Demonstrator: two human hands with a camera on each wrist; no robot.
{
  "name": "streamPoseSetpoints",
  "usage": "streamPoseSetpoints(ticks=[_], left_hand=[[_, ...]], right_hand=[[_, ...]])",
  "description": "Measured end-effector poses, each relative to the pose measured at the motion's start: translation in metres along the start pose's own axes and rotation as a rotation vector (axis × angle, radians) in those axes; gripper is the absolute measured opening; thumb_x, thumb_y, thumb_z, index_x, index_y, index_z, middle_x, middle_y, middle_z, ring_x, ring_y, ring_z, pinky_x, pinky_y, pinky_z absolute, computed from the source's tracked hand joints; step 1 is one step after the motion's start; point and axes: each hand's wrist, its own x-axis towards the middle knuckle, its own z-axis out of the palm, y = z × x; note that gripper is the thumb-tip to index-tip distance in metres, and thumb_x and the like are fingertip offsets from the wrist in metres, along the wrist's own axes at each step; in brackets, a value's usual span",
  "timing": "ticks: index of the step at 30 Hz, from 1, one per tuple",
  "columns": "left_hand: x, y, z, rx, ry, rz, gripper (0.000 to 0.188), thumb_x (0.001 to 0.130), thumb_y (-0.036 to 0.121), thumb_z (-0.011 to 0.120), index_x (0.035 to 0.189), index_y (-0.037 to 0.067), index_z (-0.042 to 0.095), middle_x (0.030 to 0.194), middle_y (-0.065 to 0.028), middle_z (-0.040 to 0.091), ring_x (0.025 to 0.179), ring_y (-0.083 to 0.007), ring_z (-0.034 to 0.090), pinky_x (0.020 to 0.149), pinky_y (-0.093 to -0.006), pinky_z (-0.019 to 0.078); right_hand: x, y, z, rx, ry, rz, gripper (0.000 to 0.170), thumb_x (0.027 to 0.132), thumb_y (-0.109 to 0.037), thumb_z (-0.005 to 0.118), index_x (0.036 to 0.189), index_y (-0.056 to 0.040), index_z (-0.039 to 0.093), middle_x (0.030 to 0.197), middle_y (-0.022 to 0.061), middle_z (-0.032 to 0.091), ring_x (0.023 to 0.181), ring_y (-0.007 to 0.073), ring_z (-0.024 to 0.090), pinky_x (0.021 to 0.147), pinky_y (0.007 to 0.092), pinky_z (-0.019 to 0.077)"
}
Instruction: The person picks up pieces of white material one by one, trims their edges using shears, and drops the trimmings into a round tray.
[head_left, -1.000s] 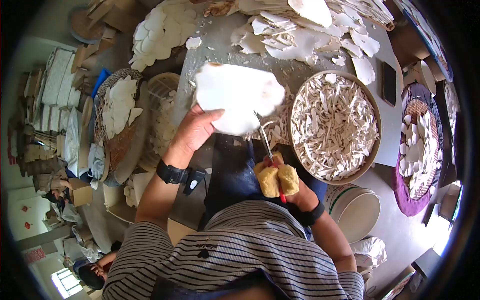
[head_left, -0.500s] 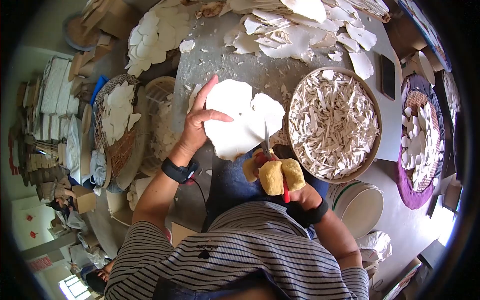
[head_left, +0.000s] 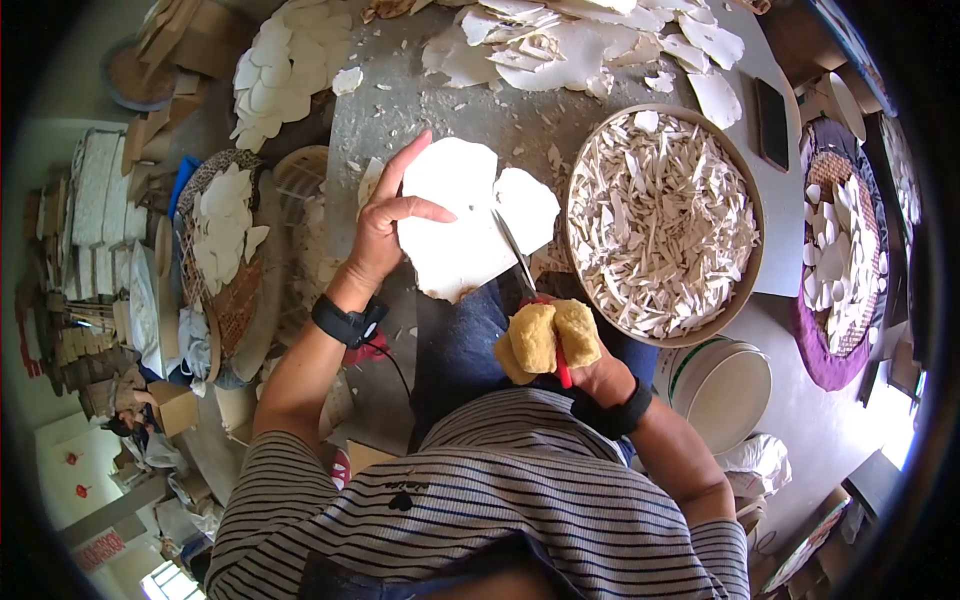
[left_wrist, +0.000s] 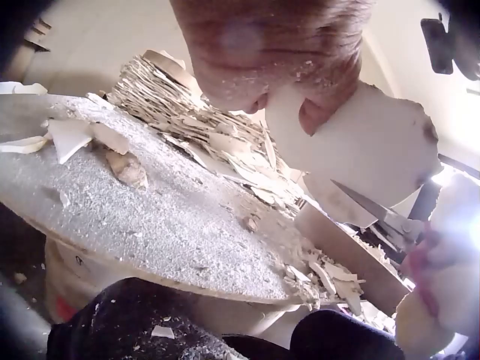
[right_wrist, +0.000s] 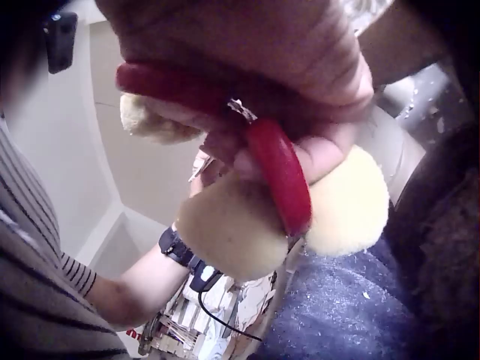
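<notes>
The left hand (head_left: 378, 238) pinches a flat white irregular sheet (head_left: 450, 250) at its left edge, one finger lying across its face; the left wrist view shows this hand (left_wrist: 281, 64) above the sheet (left_wrist: 360, 150). A notch parts a rounded lobe at the sheet's right side. Red-handled scissors (head_left: 515, 245) are in the right hand (head_left: 600, 375), their blade at the sheet near the notch. Yellow spongy pads (head_left: 533, 338) wrap the fingers of that hand. In the right wrist view the right hand (right_wrist: 255, 75) grips the red handles (right_wrist: 281, 176).
A round tray (head_left: 757, 250) full of white strips stands right of the sheet. Stacked white sheets (head_left: 560, 50) and a phone (head_left: 771, 122) lie on the grey table (head_left: 400, 110). A white bucket (head_left: 730, 400) is below the tray, and a basket (head_left: 228, 225) with sheets stands at left.
Since a second ago the sheet has been turned in the left hand, and its notch and lobe now show. The scissors have shifted relative to it. The head view has also shifted slightly.
</notes>
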Motion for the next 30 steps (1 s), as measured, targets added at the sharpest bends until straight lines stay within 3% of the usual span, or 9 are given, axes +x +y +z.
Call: streamPoseSetpoints(ticks=[3, 4, 7, 11, 13, 16, 19, 25, 30], left_hand=[[-0.002, -0.003, 0.006, -0.011, 0.022, -0.017, 0.008, 0.069, 0.006, 0.066, 0.070, 0.013, 0.071, 0.137, -0.0108, 0.038, 0.124, -0.0250, 0.040, 0.100, -0.0317, 0.0344], [-0.004, -0.004, 0.008, -0.012, 0.034, -0.027, 0.008, 0.068, 0.006, 0.066, 0.071, 0.013, 0.071, 0.137, -0.0107, 0.039, 0.124, -0.0249, 0.040, 0.100, -0.0317, 0.0346], [-0.010, -0.006, 0.014, 0.046, 0.100, 0.030, 0.014, 0.069, 0.003, 0.066, 0.079, 0.011, 0.070, 0.133, -0.0105, 0.043, 0.121, -0.0236, 0.043, 0.097, -0.0315, 0.0365], [-0.032, -0.020, 0.016, 0.108, 0.193, -0.185, 0.025, 0.076, 0.000, 0.061, 0.101, 0.003, 0.061, 0.117, -0.0093, 0.053, 0.104, -0.0167, 0.052, 0.088, -0.0273, 0.0412], [-0.040, -0.011, 0.025, -0.429, 0.380, -0.533, 0.025, 0.082, 0.003, 0.059, 0.107, 0.003, 0.057, 0.112, -0.0088, 0.055, 0.099, -0.0159, 0.055, 0.085, -0.0278, 0.0443], [-0.043, 0.010, 0.025, -0.844, 0.487, -0.733, 0.032, 0.085, 0.003, 0.056, 0.116, 0.002, 0.049, 0.110, -0.0090, 0.056, 0.098, -0.0174, 0.057, 0.084, -0.0316, 0.0476], [-0.042, 0.038, 0.037, -0.885, 0.538, -0.695, 0.033, 0.083, 0.002, 0.057, 0.113, 0.004, 0.044, 0.104, -0.0080, 0.058, 0.089, -0.0164, 0.060, 0.077, -0.0335, 0.0522], [-0.062, 0.054, 0.046, -0.788, 0.496, -0.699, 0.047, 0.082, 0.006, 0.059, 0.124, 0.005, 0.038, 0.104, -0.0056, 0.057, 0.087, -0.0106, 0.058, 0.068, -0.0227, 0.0492], [-0.072, 0.057, 0.039, -0.780, 0.437, -0.737, 0.052, 0.082, 0.002, 0.058, 0.128, 0.006, 0.036, 0.109, -0.0073, 0.055, 0.092, -0.0133, 0.058, 0.074, -0.0269, 0.0494]], right_hand=[[-0.005, 0.004, 0.008, -0.778, 0.015, -0.250, 0.058, 0.073, -0.007, 0.071, 0.122, -0.0064, 0.039, 0.116, 0.0082, 0.051, 0.106, 0.0188, 0.053, 0.092, 0.0351, 0.0440], [-0.006, 0.000, 0.012, -0.895, 0.118, -0.188, 0.072, 0.062, -0.007, 0.079, 0.122, -0.0061, 0.039, 0.114, 0.0074, 0.053, 0.104, 0.0175, 0.054, 0.091, 0.0333, 0.0444], [-0.007, -0.001, 0.013, -0.750, 0.099, -0.181, 0.072, 0.063, -0.010, 0.079, 0.123, -0.0057, 0.039, 0.113, 0.0068, 0.053, 0.104, 0.0167, 0.053, 0.092, 0.0323, 0.0435], [-0.006, -0.005, 0.006, -0.962, 0.131, -0.103, 0.068, 0.066, -0.015, 0.077, 0.122, -0.0056, 0.039, 0.113, 0.0069, 0.054, 0.103, 0.0173, 0.054, 0.093, 0.0303, 0.0419], [-0.002, -0.003, 0.001, -0.961, 0.115, -0.085, 0.065, 0.068, -0.017, 0.075, 0.121, -0.0050, 0.040, 0.111, 0.0072, 0.054, 0.101, 0.0182, 0.055, 0.091, 0.0298, 0.0420], [0.000, 0.003, 0.010, -1.139, 0.212, -0.136, 0.054, 0.071, -0.016, 0.071, 0.115, -0.0036, 0.043, 0.105, 0.0084, 0.056, 0.095, 0.0200, 0.057, 0.084, 0.0303, 0.0448], [0.003, 0.007, 0.018, -1.370, 0.183, -0.080, 0.065, 0.075, -0.009, 0.070, 0.128, -0.0044, 0.033, 0.113, 0.0064, 0.054, 0.105, 0.0165, 0.053, 0.092, 0.0303, 0.0416], [0.007, 0.009, 0.012, -1.708, 0.098, -0.123, 0.058, 0.074, -0.007, 0.069, 0.122, -0.0022, 0.038, 0.106, 0.0072, 0.057, 0.097, 0.0145, 0.057, 0.084, 0.0278, 0.0464], [0.003, 0.020, 0.044, -1.133, 0.205, -0.213, 0.026, 0.066, -0.006, 0.069, 0.086, -0.0040, 0.052, 0.080, 0.0046, 0.057, 0.071, 0.0134, 0.057, 0.064, 0.0262, 0.0458]])
